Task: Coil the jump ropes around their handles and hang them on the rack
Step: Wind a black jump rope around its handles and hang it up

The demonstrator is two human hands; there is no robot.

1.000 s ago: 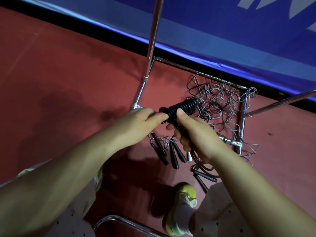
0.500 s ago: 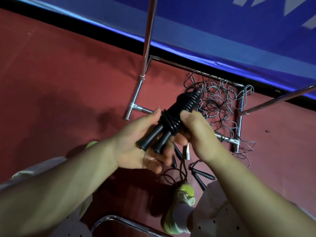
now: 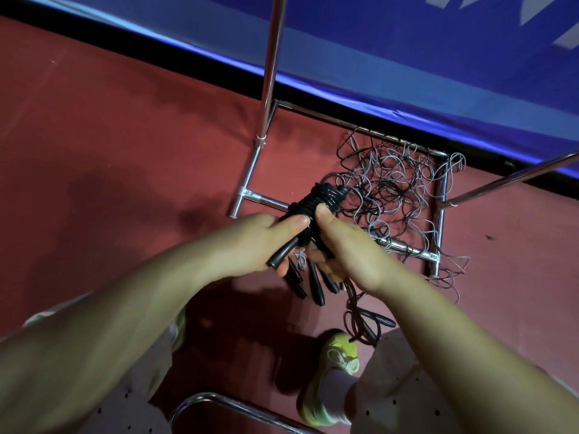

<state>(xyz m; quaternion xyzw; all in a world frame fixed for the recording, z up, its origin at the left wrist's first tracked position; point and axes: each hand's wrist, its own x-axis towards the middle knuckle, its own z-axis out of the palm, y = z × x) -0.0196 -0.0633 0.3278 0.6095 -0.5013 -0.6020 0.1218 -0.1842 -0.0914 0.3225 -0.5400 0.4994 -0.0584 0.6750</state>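
Note:
A black jump rope (image 3: 319, 200) is coiled tightly around its two handles, whose ends stick out at the lower left. My left hand (image 3: 250, 242) grips the handles from the left, thumb on the coil. My right hand (image 3: 341, 245) holds the bundle from the right, thumb pressed on the wraps. The loose tail of the rope (image 3: 360, 321) hangs from under my right hand toward the floor. The chrome rack (image 3: 269, 73) stands behind the bundle.
A tangle of grey and black ropes (image 3: 398, 186) lies inside the rack's base frame (image 3: 438, 214). Several black handles (image 3: 313, 283) lie on the red floor below my hands. A blue barrier (image 3: 407, 57) runs behind. A chrome tube (image 3: 219, 405) curves near my yellow-green shoe (image 3: 335, 364).
The bundle dropped lower and tilted flatter. My left hand closed round the handles from an open palm under them, and my right thumb moved up onto the coil.

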